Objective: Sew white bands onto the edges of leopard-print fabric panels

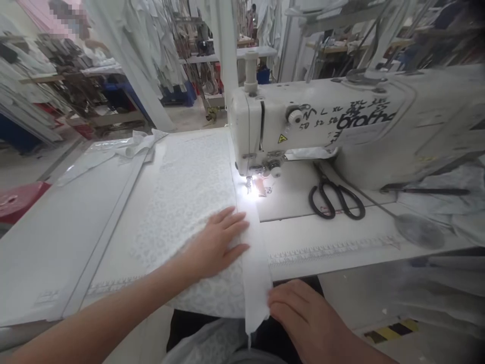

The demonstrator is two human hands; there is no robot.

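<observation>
My left hand point(220, 240) lies flat with fingers spread on a pale patterned fabric panel point(185, 197), its fingertips at the edge of a plain white strip point(255, 258). The strip runs from under the lit presser foot point(248, 186) toward me and hangs past the table's front edge. Near its lower end, my right hand point(303, 313) pinches the strip's right edge between bent fingers and thumb. A white sewing machine point(295, 116) with handwritten sizes stands over the far part of the fabric.
Black-handled scissors point(335, 199) lie right of the needle. A measuring tape point(329, 251) runs along the table's front edge. Crumpled cloth point(450, 189) and a dark slender tool point(435, 191) sit at the far right. A fabric scrap point(138, 144) rests at the back left. Another person is in the background.
</observation>
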